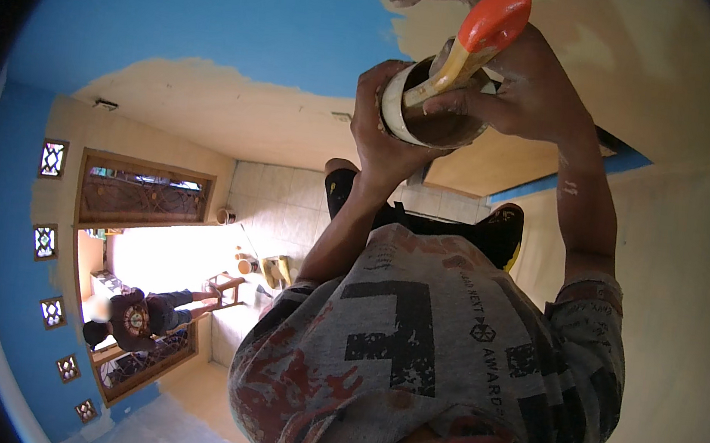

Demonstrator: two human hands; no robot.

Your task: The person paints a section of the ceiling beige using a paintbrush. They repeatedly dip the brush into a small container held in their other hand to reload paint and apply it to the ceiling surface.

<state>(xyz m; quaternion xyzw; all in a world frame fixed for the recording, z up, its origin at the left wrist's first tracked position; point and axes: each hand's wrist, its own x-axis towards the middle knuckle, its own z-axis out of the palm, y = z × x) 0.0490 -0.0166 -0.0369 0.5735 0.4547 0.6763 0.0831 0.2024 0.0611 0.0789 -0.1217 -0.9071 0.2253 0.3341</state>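
Note:
My left hand (377,133) is wrapped round a small round paint can (394,109) with a pale rim and brownish inside, held up in front of me and tilted. A paintbrush (467,56) with a wooden handle and a red-orange end leans down into the can, so its bristles are hidden. My right hand (525,88) is closed on the brush low on its handle, thumb beside the can's mouth. One finger of that hand sticks out behind the red end. Pale smears mark my right hand.
Blue paint (246,20) meets a cream area (237,105) on the wall. At left, a person (142,316) is near a wooden stool (231,288) by a bright doorway. Buckets (247,264) and a yellow item (278,272) lie on the tiled floor (267,195).

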